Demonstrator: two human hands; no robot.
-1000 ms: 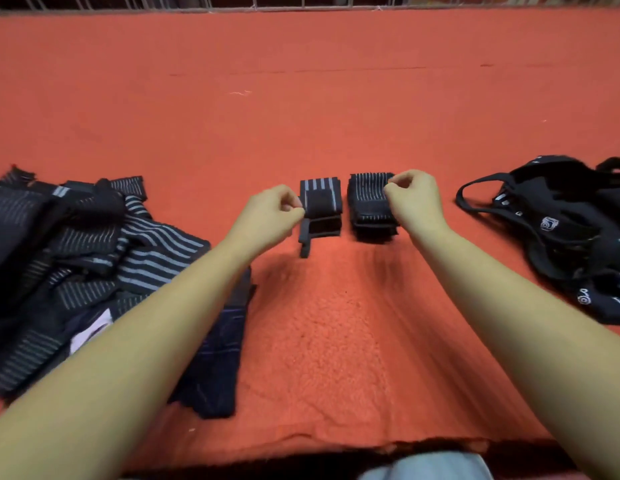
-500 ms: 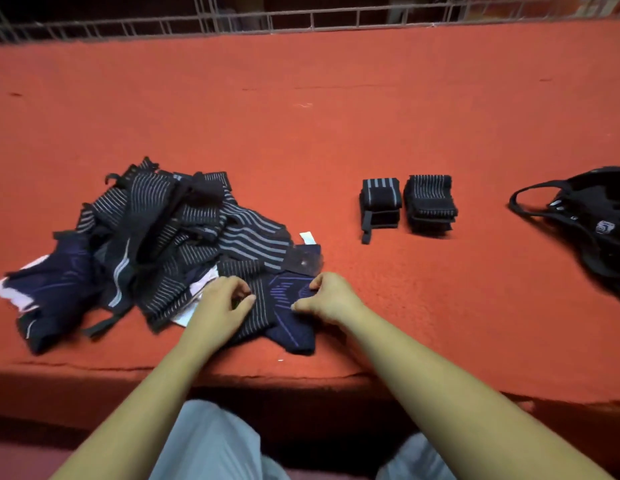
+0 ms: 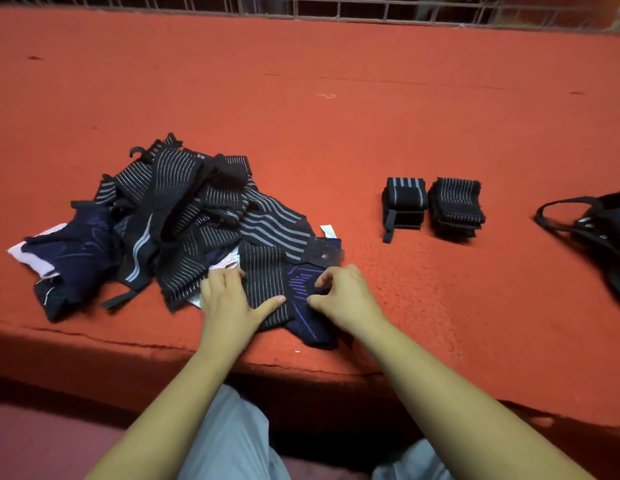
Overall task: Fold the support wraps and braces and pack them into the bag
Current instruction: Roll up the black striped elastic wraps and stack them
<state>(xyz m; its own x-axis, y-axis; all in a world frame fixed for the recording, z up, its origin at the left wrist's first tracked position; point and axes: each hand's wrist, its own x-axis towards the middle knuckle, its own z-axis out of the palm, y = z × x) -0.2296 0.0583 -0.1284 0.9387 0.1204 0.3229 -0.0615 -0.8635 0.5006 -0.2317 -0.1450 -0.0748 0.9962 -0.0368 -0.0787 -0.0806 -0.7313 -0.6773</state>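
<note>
By the lower middle, the left hand [image 3: 232, 303] lay flat-fingered on the striped wrap [image 3: 263, 278] while the right hand [image 3: 343, 296] pinched an edge of the navy brace [image 3: 306, 323], seemingly soft and limp.

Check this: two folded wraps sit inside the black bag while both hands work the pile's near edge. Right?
No: the head view shows the folded wraps on the red surface, apart from the bag, not inside. The rest holds.

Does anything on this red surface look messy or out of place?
The pile of unfolded wraps and braces is a tangled heap, straps sticking out; the right hand pinches a navy brace at its edge. One folded wrap has a strap end hanging loose.
</note>
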